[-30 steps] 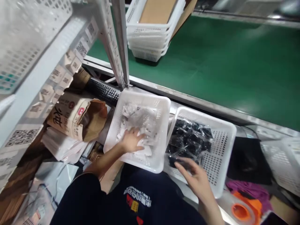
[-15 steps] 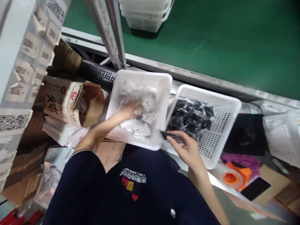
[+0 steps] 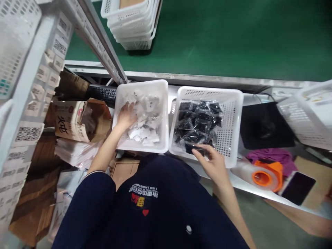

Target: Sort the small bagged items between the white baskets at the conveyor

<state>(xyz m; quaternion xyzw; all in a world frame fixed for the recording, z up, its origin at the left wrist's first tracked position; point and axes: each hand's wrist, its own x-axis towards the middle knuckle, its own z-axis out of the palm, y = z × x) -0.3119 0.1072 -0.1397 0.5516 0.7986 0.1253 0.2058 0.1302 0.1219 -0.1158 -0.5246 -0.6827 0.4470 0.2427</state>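
Note:
My left hand (image 3: 127, 117) is inside the left white basket (image 3: 164, 119), fingers apart over small clear bags with white pieces (image 3: 145, 133). Its fingertips are slightly blurred among the bags. At the front edge of the right white basket (image 3: 237, 121), my right hand (image 3: 213, 162) pinches a small black packet (image 3: 192, 148) between thumb and fingers. Behind that hand, several black items in clear plastic bags (image 3: 201, 119) lie heaped in the right basket's left part.
Stacked white baskets (image 3: 136, 26) stand on the green surface (image 3: 220, 38) beyond a metal rail. On the left are an open carton (image 3: 100, 119), a keyboard (image 3: 102, 93) and a labelled post (image 3: 33, 114). To the right lie a tape roll in an orange holder (image 3: 263, 178) and a phone (image 3: 298, 188).
The view has shifted, so the baskets appear straighter and farther left. My left hand has moved to the left side of its basket. My right hand keeps the black packet, now lower against the basket.

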